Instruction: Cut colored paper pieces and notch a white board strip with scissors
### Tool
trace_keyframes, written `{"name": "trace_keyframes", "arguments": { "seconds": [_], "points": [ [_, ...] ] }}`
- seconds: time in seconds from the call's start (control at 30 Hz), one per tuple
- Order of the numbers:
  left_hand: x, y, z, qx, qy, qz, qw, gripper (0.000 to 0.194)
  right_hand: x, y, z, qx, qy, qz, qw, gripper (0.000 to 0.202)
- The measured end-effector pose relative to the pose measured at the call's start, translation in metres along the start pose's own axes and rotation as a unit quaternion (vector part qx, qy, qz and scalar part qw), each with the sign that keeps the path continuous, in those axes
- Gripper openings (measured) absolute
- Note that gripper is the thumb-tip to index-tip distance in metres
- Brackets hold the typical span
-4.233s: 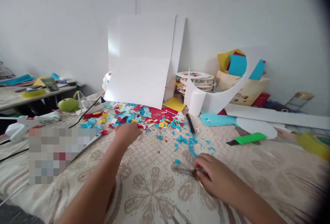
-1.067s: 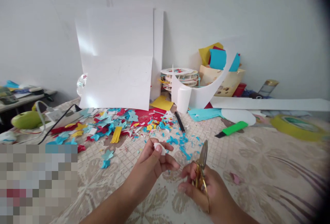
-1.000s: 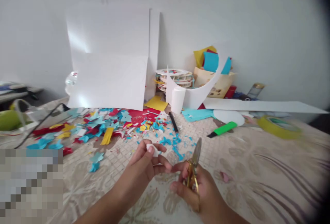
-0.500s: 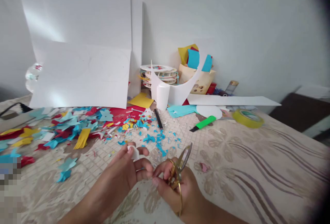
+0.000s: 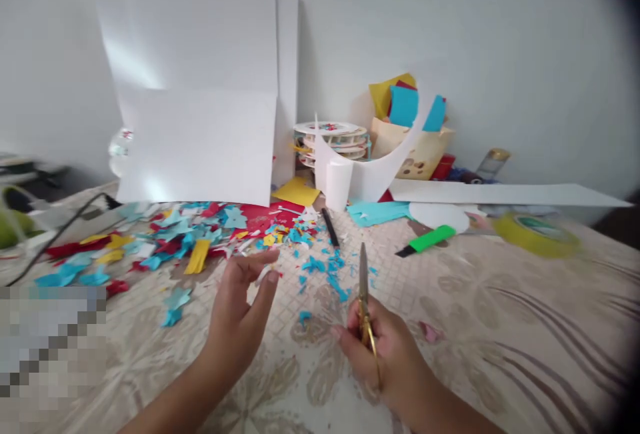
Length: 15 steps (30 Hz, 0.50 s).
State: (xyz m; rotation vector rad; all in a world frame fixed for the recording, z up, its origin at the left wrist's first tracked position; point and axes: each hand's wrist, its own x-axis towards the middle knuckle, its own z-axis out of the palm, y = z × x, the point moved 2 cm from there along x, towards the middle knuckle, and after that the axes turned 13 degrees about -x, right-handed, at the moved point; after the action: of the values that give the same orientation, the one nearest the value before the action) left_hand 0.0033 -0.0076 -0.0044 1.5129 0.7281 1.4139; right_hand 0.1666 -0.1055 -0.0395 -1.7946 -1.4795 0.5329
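My right hand [image 5: 387,347] is wrapped round the gold handles of a pair of scissors [image 5: 363,281]. Their metal blades point away from me and look closed. To the left, my left hand [image 5: 243,304] hovers over the table, thumb and forefinger bent towards each other. A small white paper piece [image 5: 263,275] shows between them, partly hidden by the fingers. Blue paper scraps [image 5: 335,274] lie scattered just beyond both hands. A small pink scrap [image 5: 429,332] rests on the cloth right of my right hand.
Coloured paper cut-outs [image 5: 167,241] heap up at the left, before white boards [image 5: 200,147]. Further back stand a white cylinder [image 5: 339,184], a curved white sheet [image 5: 370,181] and a paper-filled bag [image 5: 400,147]. A black pen [image 5: 330,227], green highlighter [image 5: 433,239] and yellow tape roll [image 5: 533,234] lie rightward.
My hands have moved apart. The left has turned, its fingers now pointing right. In my right hand the scissors have swung upright, and their blades have come together. The view has shifted left.
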Motion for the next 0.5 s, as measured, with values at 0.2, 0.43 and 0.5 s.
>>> {"name": "trace_keyframes", "arguments": {
  "seconds": [0.2,0.43,0.5],
  "points": [
    [-0.012,0.006,-0.004,0.191,-0.071,0.172,0.964,0.008,0.001,0.001,0.003,-0.013,-0.071,-0.022,0.997,0.017],
    [-0.027,0.014,0.026,0.061,-0.217,0.097,0.969,0.023,-0.018,-0.020,-0.012,0.067,-0.107,-0.095,0.987,0.022],
    [-0.024,0.007,0.016,-0.005,-0.191,0.051,0.980,0.028,-0.023,-0.030,-0.014,0.077,-0.100,-0.105,0.986,0.028]
  ]
}}
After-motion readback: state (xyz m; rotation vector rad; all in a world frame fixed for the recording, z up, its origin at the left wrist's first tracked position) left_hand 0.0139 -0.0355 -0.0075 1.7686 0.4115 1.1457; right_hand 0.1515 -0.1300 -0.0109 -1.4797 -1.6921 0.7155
